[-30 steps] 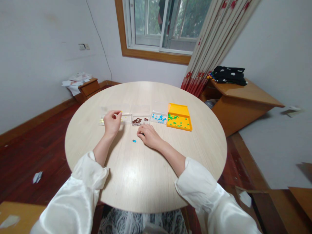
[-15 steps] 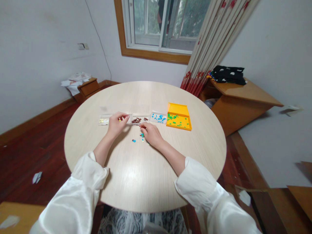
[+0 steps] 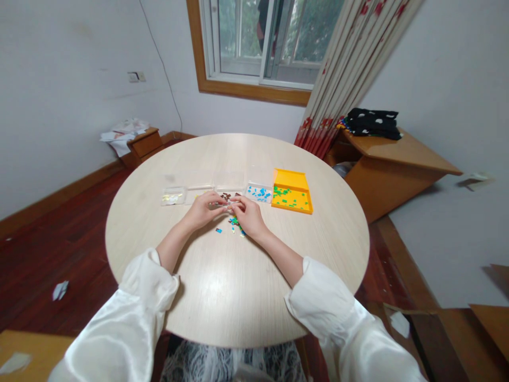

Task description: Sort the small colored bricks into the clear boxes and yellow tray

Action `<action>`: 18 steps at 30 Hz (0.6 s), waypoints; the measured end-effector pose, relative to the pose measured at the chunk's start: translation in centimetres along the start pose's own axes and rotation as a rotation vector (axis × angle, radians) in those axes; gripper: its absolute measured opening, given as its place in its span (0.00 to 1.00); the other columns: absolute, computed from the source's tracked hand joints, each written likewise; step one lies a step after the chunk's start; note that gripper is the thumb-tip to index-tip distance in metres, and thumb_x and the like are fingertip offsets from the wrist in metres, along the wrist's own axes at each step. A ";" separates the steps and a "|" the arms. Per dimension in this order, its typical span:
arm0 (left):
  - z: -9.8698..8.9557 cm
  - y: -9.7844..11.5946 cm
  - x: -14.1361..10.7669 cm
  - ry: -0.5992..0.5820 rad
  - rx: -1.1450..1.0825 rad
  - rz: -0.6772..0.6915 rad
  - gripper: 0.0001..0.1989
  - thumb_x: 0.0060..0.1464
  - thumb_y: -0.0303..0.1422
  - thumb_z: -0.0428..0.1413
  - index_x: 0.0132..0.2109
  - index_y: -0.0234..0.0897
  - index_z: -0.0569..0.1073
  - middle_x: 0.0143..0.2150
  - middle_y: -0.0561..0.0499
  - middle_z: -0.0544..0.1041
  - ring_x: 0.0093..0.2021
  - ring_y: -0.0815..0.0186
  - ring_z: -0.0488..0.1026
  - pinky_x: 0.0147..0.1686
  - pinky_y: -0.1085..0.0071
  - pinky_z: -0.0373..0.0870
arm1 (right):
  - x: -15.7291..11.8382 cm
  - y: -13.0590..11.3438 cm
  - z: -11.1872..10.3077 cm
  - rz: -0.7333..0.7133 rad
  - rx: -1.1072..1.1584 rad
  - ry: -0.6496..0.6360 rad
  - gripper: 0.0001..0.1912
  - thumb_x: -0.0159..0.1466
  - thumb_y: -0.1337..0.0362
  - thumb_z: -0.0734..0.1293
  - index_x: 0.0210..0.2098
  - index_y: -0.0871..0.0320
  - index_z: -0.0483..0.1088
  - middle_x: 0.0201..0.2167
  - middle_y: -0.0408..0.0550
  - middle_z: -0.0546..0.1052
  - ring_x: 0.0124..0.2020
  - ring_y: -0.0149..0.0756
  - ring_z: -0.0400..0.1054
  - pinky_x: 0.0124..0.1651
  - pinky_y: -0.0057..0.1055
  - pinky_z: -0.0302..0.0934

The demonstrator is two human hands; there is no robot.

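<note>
My left hand [image 3: 204,210] and my right hand [image 3: 248,216] meet fingertip to fingertip over the front edge of a clear box with small brown pieces [image 3: 226,197]. Both hands are closed in a pinch; whatever lies between the fingertips is too small to make out. Just below them is a little heap of blue, green and brown pieces [image 3: 234,220], partly covered by my right hand. A small blue and brown piece [image 3: 218,231] lies apart to the left of the heap. My left hand hides most of another clear box with yellow bits.
A clear box of pale yellow and white pieces [image 3: 172,198] stands at the left end of the row. Blue pieces [image 3: 260,193] fill a clear box to the right, beside an open orange box [image 3: 292,210] with green pieces. All rest on the round table [image 3: 238,297].
My left hand has moved right and slightly down from the yellow-piece box to meet my right hand. My right hand has shifted only a little, uncovering more of the heap.
</note>
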State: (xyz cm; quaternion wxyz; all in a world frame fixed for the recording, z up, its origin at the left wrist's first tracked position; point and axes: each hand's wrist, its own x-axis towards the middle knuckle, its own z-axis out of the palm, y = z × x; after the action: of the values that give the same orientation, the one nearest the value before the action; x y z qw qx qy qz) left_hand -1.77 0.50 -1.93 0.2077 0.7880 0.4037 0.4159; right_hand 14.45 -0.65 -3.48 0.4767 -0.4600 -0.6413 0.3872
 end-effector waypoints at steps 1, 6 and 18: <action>0.1 0.1 0.0 -0.002 -0.004 -0.001 0.07 0.46 0.36 0.60 0.32 0.37 0.77 0.30 0.48 0.76 0.33 0.65 0.70 0.34 0.69 0.66 | 0.0 0.1 0.1 0.009 0.015 -0.002 0.10 0.59 0.74 0.62 0.38 0.58 0.69 0.29 0.44 0.78 0.33 0.31 0.75 0.40 0.34 0.71; 0.4 0.4 0.0 -0.012 0.004 -0.012 0.06 0.46 0.36 0.60 0.31 0.39 0.77 0.30 0.49 0.76 0.33 0.65 0.71 0.35 0.69 0.66 | 0.1 0.3 0.3 0.031 0.056 -0.028 0.11 0.59 0.74 0.61 0.40 0.58 0.70 0.31 0.45 0.79 0.34 0.32 0.75 0.41 0.34 0.71; 0.4 0.7 -0.1 0.005 -0.015 0.013 0.03 0.47 0.31 0.57 0.29 0.37 0.75 0.29 0.49 0.75 0.32 0.66 0.70 0.34 0.70 0.66 | -0.2 -0.2 0.2 0.000 -0.046 -0.058 0.14 0.61 0.74 0.60 0.44 0.60 0.71 0.33 0.49 0.79 0.33 0.33 0.75 0.40 0.32 0.69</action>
State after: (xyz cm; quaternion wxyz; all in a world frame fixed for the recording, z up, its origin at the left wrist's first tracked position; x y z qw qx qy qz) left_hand -1.18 0.06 -1.74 0.2099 0.7880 0.3960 0.4221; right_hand 14.23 -0.95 -3.37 0.4471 -0.4594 -0.6637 0.3854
